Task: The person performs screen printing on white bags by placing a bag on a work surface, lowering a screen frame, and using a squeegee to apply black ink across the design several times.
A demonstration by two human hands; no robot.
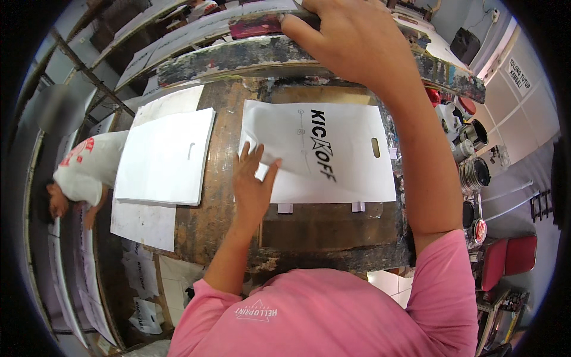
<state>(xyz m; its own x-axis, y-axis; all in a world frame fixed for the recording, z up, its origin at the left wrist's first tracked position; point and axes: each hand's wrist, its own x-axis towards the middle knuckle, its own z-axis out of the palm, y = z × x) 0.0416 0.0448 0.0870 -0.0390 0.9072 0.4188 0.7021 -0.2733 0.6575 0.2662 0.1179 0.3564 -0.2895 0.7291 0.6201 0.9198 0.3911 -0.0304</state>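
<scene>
A white flat bag (357, 172) with black printing and an oval handle slot lies on the worn wooden printing table (223, 196). At its left edge is my left hand (253, 184), thumb and fingers spread apart; the bag's edge curls up beside them and part of the print is blurred. My right hand (357, 35) is up at the far side, wrapped over the edge of a raised, paint-stained wooden screen frame (232, 59). Its fingertips are partly cut off by the picture's top. Left of the printed bag sits a stack of plain white bags (163, 157).
Racks with printed sheets (143, 62) stand at the far left. Another person (89, 166) bends beside the left rack. Paint cans (473, 172) line the right side, near a red chair (505, 262). Small tape tabs (285, 208) stick out below the bag.
</scene>
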